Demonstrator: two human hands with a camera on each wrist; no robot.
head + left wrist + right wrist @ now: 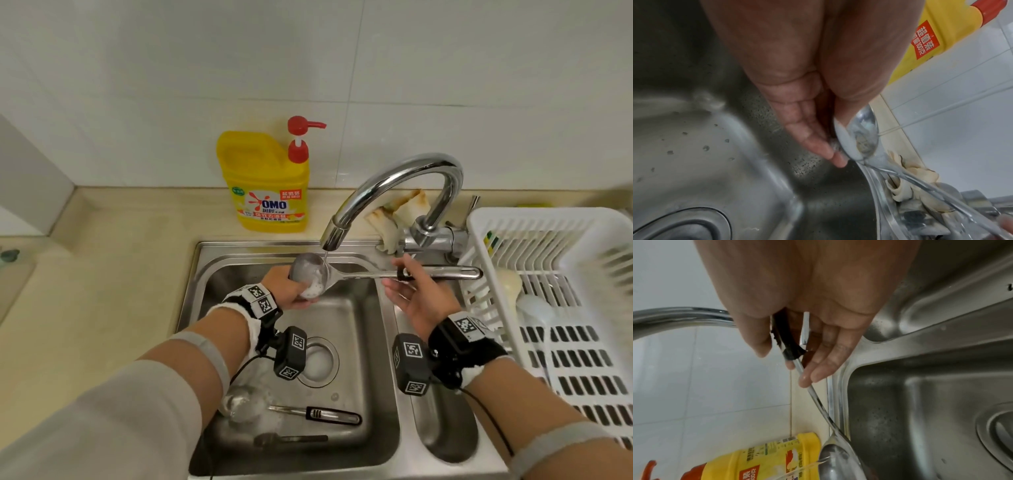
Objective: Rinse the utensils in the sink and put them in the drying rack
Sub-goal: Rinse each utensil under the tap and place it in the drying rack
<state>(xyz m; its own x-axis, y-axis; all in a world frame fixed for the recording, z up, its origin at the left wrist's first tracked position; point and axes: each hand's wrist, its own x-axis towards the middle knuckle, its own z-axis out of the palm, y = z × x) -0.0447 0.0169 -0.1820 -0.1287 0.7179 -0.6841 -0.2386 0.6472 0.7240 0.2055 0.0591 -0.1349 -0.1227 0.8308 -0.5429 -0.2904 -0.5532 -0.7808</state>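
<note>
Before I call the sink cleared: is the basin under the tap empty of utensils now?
No: the head view shows two utensils lying on the sink floor near the drain.

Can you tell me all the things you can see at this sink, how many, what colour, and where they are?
ladle: one, silver with a black grip, held under the running tap over the sink
tap: one, shiny silver, behind the sink, water running
sink: one, steel, set in the beige counter
utensils in the sink: two, silver and black, a soapy ladle and a darker one, lying at the near end of the basin
soap bottle: one, yellow with a red pump, on the counter by the wall
cloth: one, cream, stained, behind the tap
drying rack: one, white, right of the sink, pale utensils inside
left hand: cups the ladle's bowl
right hand: holds the ladle's handle
</note>
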